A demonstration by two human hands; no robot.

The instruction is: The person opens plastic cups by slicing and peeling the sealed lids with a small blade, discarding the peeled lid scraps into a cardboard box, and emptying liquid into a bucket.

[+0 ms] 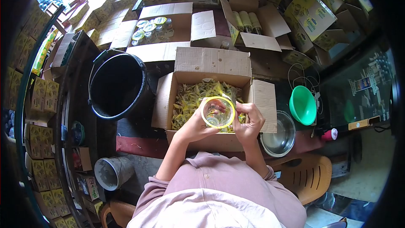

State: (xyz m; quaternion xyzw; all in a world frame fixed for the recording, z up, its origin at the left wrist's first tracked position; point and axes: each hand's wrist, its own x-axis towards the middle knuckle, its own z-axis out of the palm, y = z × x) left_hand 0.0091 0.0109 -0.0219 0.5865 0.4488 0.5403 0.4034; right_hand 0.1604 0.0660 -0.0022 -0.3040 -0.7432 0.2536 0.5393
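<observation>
My left hand (pixel 193 126) is wrapped round a clear jar (pixel 218 120) with a yellow rim, its round end tilted up toward me. Close against the jar's right side is my right hand (pixel 249 122), thumb and fingers pinched together. What is between those fingers, if anything, I cannot make out. Both hands are above an open cardboard box (pixel 213 61) filled with many small yellow-green wrapped packets (pixel 185 101). Part of the packets is hidden behind the hands and the jar.
A black bucket (pixel 97 97) stands left of the box. To the right are a metal bowl (pixel 284 137) and a green bowl (pixel 303 105). Farther back sit a carton of lidded jars (pixel 152 29) and a carton of green cylinders (pixel 249 21). A brown plastic chair (pixel 310 177) is beside me.
</observation>
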